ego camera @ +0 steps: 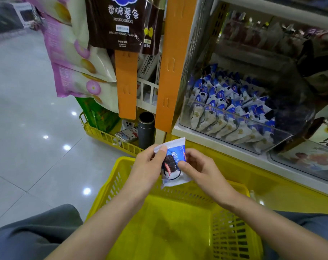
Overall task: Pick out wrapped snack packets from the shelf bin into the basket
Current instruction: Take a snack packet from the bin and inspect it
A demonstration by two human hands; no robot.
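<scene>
Pinching one blue-and-white snack packet [173,166] between left hand [148,166] and right hand [200,169], thumbs pressed on its front. Holding it upright above the yellow basket [112,184], near the clear shelf bin [234,128] full of like packets [225,94].

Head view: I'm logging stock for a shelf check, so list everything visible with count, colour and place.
snack packet: one, blue and white, held above the basket
basket: one, yellow, under the hands
bin: one, clear, on the shelf at right
packets in bin: many, blue and white
potato sticks bag: one, brown, hanging top centre
snack bags: several, pink and cream, hanging left
strips: two, orange, hanging centre
flask: one, dark grey, in a low yellow rack
left hand: pinches the packet
right hand: pinches the packet
</scene>
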